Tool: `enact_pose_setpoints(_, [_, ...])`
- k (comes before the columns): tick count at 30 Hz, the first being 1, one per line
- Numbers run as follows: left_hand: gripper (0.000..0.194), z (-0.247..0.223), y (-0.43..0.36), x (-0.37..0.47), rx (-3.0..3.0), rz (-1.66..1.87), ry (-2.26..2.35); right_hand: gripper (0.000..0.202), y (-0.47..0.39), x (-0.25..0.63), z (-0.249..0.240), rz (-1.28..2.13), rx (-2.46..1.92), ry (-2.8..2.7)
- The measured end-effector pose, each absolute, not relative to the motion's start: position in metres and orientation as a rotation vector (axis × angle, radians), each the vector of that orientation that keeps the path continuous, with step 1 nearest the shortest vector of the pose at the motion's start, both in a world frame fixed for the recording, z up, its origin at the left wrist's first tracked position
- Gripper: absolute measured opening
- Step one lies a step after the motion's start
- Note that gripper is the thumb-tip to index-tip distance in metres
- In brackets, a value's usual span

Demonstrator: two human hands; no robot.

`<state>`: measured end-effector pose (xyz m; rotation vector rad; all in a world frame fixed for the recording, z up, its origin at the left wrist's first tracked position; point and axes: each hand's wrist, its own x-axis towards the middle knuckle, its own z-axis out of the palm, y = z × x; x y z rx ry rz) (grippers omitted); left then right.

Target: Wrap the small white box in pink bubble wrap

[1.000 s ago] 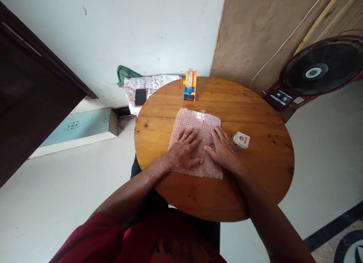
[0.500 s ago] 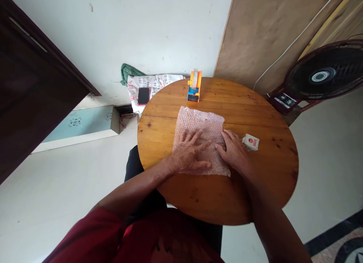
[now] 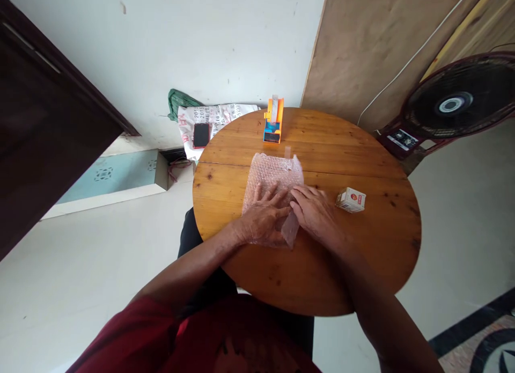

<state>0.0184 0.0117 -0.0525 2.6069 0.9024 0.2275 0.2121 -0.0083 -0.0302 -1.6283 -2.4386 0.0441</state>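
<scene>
A sheet of pinkish clear bubble wrap (image 3: 269, 169) lies on the round wooden table, its right side folded over toward the middle. My left hand (image 3: 263, 214) presses flat on the sheet with the fingers spread. On the folded right edge, my right hand (image 3: 314, 209) has its fingers bent over the plastic and its thumb close to my left fingertips. A short strip of clear tape (image 3: 287, 152) sticks out past the sheet's far edge. To the right of my right hand stands a small white box (image 3: 351, 200) with a red mark.
An orange and blue tape dispenser (image 3: 273, 121) stands near the table's (image 3: 378, 228) far edge. Beyond the left rim, a phone (image 3: 201, 135) rests on a printed white sack (image 3: 233, 111) by a green bag (image 3: 181, 102). A dark fan (image 3: 454, 104) is at the right.
My right hand has moved left, carrying the right edge of the bubble wrap inward, so the sheet looks narrower. My left hand stays spread on it. The small box now shows fully.
</scene>
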Motion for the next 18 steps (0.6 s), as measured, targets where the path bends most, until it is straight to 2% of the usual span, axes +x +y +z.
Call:
enact_pose_setpoints(4, [0.093, -0.053, 0.011, 0.017, 2.601, 0.193, 0.925, 0.029, -0.01, 0.233, -0.029, -0.057, -1.852, -2.409])
enact_pose_setpoints(8, [0.09, -0.052, 0.01, 0.016, 2.59, 0.24, 0.92, 0.027, -0.014, 0.249, -0.03, -0.061, -1.858, -2.38])
enact_pose_setpoints(16, [0.049, -0.05, 0.013, 0.018, 2.573, 0.468, 1.016, 0.027, -0.013, 0.255, -0.036, -0.077, -1.77, -2.446])
enact_pose_setpoints(18, [0.044, -0.05, 0.013, 0.021, 2.592, 0.553, 0.996, 0.028, -0.014, 0.255, -0.036, -0.081, -1.771, -2.452])
